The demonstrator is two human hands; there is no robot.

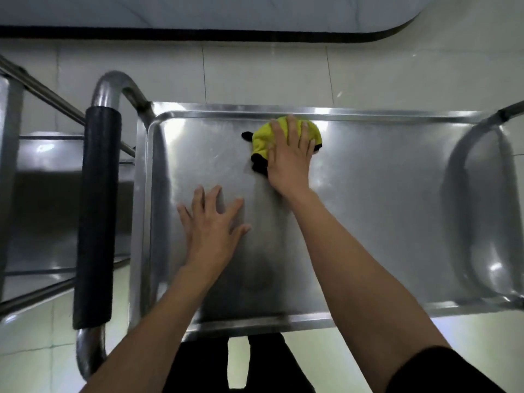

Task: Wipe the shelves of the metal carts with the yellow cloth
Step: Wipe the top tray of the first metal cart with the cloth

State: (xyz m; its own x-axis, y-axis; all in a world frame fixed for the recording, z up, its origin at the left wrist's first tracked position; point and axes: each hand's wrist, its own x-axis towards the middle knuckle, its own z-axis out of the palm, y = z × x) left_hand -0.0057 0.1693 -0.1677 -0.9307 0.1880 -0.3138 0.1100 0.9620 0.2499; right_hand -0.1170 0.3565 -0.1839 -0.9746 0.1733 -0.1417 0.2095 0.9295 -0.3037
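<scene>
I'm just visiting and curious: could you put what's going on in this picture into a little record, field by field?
activity: a person wiping the top shelf of a metal cart
shelf: steel tray with a raised rim
cloth: yellow cloth with black trim, bunched, near the far rim
right hand: right hand pressing flat on the cloth
left hand: left hand spread flat on the bare shelf
cart handle: tube with black padded grip, at the left
beside it: second metal cart on the left
floor: pale tiles
</scene>
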